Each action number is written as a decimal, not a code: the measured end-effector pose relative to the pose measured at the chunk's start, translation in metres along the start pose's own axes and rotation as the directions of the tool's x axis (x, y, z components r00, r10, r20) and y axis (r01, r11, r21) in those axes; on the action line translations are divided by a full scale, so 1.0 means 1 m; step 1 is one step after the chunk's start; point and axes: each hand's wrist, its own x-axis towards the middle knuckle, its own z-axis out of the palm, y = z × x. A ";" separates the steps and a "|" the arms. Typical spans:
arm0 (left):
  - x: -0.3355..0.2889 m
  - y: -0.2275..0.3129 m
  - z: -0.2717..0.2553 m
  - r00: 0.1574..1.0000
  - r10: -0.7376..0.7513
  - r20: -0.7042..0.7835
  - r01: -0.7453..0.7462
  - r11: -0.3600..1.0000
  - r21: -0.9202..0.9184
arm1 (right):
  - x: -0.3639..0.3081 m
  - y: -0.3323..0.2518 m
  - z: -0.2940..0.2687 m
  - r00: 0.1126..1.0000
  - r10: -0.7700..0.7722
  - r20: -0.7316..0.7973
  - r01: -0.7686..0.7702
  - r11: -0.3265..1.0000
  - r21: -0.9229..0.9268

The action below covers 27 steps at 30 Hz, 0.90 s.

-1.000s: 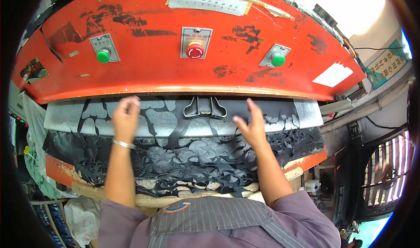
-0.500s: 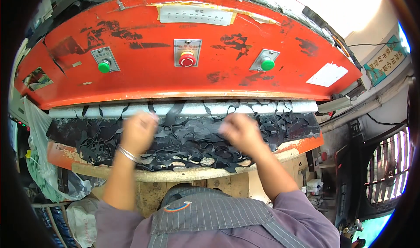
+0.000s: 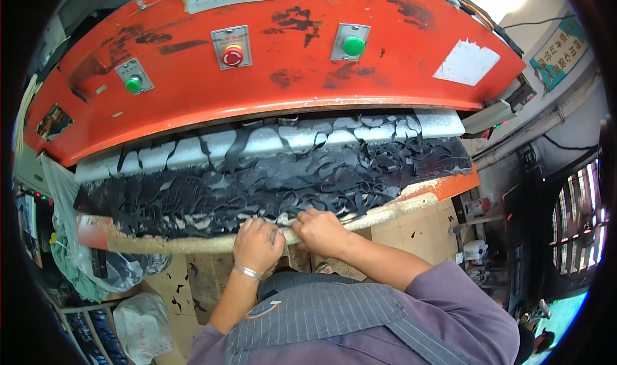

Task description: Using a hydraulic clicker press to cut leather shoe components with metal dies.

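A rainbow-marked, pinstriped grey apron (image 3: 318,313) covers a mauve shirt (image 3: 459,301).

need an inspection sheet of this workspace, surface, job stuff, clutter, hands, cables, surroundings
Surface: pale slab below the red panel, crossed by dark strips
Job's things: dark scraps heaped between the slab and the pale rail
Clutter: loose dark bits on the floor; white bag at lower left
Hands: left hand and right hand curled at the rail, close together; whether they hold anything is unclear
Cables: dark cable along the right-hand wall
Surroundings: two green buttons and one red button on the panel; sign at upper right
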 end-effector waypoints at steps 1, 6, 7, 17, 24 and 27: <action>-0.003 -0.002 -0.002 1.000 0.021 0.004 -0.021 1.000 -0.001 | 0.006 0.005 -0.004 1.000 0.016 -0.013 -0.016 1.000 -0.005; 0.062 -0.005 -0.011 0.714 -0.185 0.675 0.059 0.977 0.205 | 0.106 0.067 -0.043 0.972 -0.202 -0.121 0.204 0.979 0.003; 0.072 0.000 -0.005 0.711 -0.172 0.682 0.048 0.979 0.197 | 0.132 0.079 -0.048 0.943 -0.255 -0.213 0.214 0.957 -0.196; 0.103 -0.061 0.081 0.595 0.421 0.684 -0.174 0.899 -0.401 | 0.264 0.152 -0.016 0.883 -0.469 0.018 0.449 0.834 -0.321; 0.164 -0.074 0.077 0.973 -0.075 -0.216 -0.027 0.901 -0.433 | 0.188 0.216 -0.074 0.853 0.318 -0.414 -0.252 0.945 0.208; 0.183 -0.068 0.101 0.963 -0.189 -0.190 0.099 0.909 -0.405 | 0.160 0.238 -0.044 0.696 0.548 -0.464 -0.437 0.836 0.333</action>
